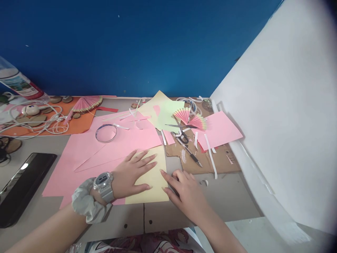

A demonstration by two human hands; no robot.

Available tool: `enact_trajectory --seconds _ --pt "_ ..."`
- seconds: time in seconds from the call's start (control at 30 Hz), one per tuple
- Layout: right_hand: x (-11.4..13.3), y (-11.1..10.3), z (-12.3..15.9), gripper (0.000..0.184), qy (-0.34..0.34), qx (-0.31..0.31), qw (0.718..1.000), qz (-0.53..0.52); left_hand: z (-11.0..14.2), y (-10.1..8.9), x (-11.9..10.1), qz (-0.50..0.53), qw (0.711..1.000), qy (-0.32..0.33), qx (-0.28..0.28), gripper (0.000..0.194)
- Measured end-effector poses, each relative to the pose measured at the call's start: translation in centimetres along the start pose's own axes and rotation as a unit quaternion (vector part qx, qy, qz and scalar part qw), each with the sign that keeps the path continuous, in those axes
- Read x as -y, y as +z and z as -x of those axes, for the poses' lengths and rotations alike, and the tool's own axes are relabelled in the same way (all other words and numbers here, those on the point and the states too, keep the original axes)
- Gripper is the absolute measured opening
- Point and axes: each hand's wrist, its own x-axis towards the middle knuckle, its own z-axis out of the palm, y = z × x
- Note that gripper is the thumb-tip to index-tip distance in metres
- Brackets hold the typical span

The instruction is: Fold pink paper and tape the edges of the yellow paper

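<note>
A pale yellow sheet of paper (pixel 157 191) lies on top of large pink paper (pixel 137 135) near the table's front edge. My left hand (pixel 131 174) rests flat on the yellow sheet with its fingers spread; a grey watch and a scrunchie are on that wrist. At the sheet's right edge is my right hand (pixel 188 193), thumb and index finger stretched out and apart, the other fingers curled. Nothing shows between them. Beyond the hands lie black-handled scissors (pixel 183 136), a pen (pixel 191 154) and a pink pleated paper fan (pixel 191 119).
Cardboard (pixel 221 163) with white paper strips (pixel 212 158) lies at the right beside a white wall (pixel 284 105). A clear ring (pixel 106 141) rests on the pink paper. A black phone (pixel 26 189), white cables (pixel 50 123), another fan (pixel 86 104) and a bottle (pixel 22 84) are at left.
</note>
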Motion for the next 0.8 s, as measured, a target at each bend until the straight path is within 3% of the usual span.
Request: enact_trajectory --seconds 0.57,0.8 --pt "0.04 0.17 -0.01 0.048 -0.001 0.015 1.000 0.003 -0.06 0.52 -0.24 -0.021 1.000 -0.014 -0.011 0.065" --pt "0.07 0.29 0.11 0.053 0.003 0.021 1.000 0.002 -0.10 -0.02 -0.04 -0.003 1.000 0.006 0.012 0.068"
